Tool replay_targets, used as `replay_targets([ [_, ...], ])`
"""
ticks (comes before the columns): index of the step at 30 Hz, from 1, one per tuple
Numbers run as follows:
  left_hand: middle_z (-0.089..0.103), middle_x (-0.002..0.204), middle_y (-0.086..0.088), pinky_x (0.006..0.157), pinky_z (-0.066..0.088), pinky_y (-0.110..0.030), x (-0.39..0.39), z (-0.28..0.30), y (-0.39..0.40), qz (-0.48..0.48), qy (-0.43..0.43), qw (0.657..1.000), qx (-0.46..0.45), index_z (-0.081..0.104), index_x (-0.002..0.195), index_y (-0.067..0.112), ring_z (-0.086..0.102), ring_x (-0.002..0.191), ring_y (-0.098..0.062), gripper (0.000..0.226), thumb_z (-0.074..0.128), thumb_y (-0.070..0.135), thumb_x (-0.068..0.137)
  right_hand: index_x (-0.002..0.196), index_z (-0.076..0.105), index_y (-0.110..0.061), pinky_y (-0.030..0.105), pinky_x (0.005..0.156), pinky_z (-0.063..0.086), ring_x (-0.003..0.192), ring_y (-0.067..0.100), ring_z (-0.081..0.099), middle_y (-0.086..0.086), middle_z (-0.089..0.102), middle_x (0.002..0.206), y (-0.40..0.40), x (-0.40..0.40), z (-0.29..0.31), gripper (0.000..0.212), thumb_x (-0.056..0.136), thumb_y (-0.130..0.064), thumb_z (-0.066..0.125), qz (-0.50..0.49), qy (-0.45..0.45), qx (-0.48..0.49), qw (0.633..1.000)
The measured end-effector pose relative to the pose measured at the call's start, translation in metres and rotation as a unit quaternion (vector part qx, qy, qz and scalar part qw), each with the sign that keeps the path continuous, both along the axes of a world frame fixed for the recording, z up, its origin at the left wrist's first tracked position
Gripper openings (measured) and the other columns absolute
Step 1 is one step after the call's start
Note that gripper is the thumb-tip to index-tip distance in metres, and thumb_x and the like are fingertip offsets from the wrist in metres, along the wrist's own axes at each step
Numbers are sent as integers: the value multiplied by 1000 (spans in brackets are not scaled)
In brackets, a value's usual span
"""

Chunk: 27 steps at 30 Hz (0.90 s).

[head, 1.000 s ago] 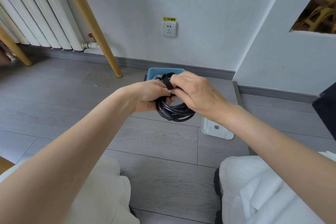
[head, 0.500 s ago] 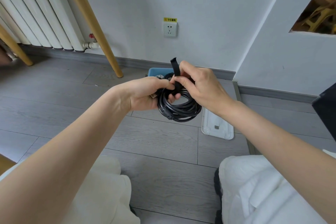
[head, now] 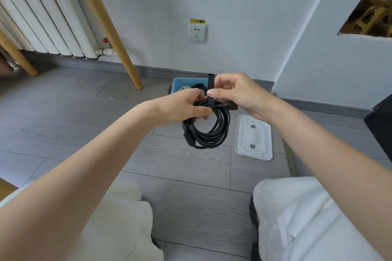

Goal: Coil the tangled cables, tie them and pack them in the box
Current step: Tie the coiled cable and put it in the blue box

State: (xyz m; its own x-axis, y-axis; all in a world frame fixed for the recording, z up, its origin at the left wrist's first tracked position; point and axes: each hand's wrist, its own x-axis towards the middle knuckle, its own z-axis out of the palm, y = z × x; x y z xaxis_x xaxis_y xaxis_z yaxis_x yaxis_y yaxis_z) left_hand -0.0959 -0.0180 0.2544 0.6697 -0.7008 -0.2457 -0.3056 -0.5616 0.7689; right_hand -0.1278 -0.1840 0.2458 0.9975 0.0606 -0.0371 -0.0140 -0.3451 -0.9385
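Head view: a person sits on the floor (head: 89, 116), working in front of their knees.
Cable: a black cable (head: 206, 131) is already coiled and held above the floor.
Left hand: the left hand (head: 182, 106) grips the top of the coil.
Right hand: the right hand (head: 235, 93) pinches a black strap (head: 210, 91) looped over the coil, its tail standing upright.
Box: a blue box (head: 180, 85) behind the hands holds other cables; its white lid (head: 253, 136) lies beside.
Progress: coiling looks done; tying is underway, packing remains.
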Motion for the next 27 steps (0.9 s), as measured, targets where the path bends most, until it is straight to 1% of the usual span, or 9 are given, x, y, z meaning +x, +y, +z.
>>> replay_targets([
  [3, 62, 79, 8, 52, 35, -11, -1, -1, -5, 4, -74, 997, -26, 44, 108, 11, 46, 54, 1, 21, 54, 22, 93, 76, 54, -12, 13, 56, 46, 58, 6, 57, 3, 60, 72, -4, 1, 3, 14, 86, -7, 62, -27, 46, 81, 995],
  [6, 64, 84, 6, 54, 35, -8, -2, -3, -9, 1, -139, 989, -50, 37, 119, 8, 48, 58, 7, 33, 54, 22, 93, 71, 55, -13, 11, 48, 43, 48, 1, 56, -6, 61, 56, -8, 4, 7, 17, 86, -8, 62, -45, 69, 114, 990],
  [9, 68, 95, -4, 62, 34, -15, -4, -3, -11, -14, -195, 979, -52, 33, 125, 6, 54, 78, -11, 43, 56, 23, 92, 71, 58, -14, 14, 50, 47, 53, 3, 59, -5, 62, 59, -11, 3, 10, 14, 83, -14, 64, -26, 129, 138, 982],
  [12, 68, 97, -8, 66, 34, -19, -5, -3, -12, -25, -229, 970, -75, 32, 128, 6, 54, 80, -14, 45, 55, 20, 93, 76, 62, -10, 20, 49, 49, 56, 10, 57, 3, 61, 67, -11, 4, 10, 9, 81, -16, 64, -14, 192, 211, 958],
  [16, 68, 97, -5, 68, 32, -22, -8, -6, -14, -30, -261, 960, -94, 29, 135, 9, 52, 78, -17, 48, 53, 18, 94, 76, 61, -7, 16, 42, 45, 43, 8, 53, 1, 58, 57, -9, 6, 11, 17, 90, -13, 55, -37, 256, 272, 927],
  [19, 66, 90, -11, 67, 36, -28, -9, -9, -15, -41, -268, 958, -92, 37, 124, 4, 55, 78, -24, 34, 50, 15, 95, 72, 59, -7, 13, 39, 42, 38, 7, 50, 2, 55, 54, -8, 4, 8, 22, 92, -13, 51, -72, 278, 300, 910],
  [22, 63, 95, -15, 63, 30, -26, -7, -12, -15, -25, -270, 960, -69, 41, 112, -2, 50, 78, -22, 25, 49, 16, 96, 67, 59, -1, 17, 42, 46, 41, 13, 53, 6, 55, 50, -5, 4, 1, 24, 90, -2, 54, -120, 225, 300, 919],
  [24, 63, 98, -15, 62, 28, -22, -2, -15, -14, 6, -253, 966, -60, 43, 112, -4, 49, 79, -19, 26, 48, 16, 96, 82, 61, 4, 23, 51, 52, 57, 20, 58, 8, 58, 62, -3, 5, -3, 12, 90, -4, 57, -155, 158, 269, 937],
  [27, 63, 100, -13, 60, 30, -20, 6, -19, -10, 64, -231, 970, -46, 44, 117, -2, 50, 81, -18, 27, 47, 17, 97, 103, 59, -6, 24, 74, 50, 80, 12, 55, -2, 56, 87, -2, 6, -3, 24, 92, -27, 56, -180, 40, 45, 982],
])
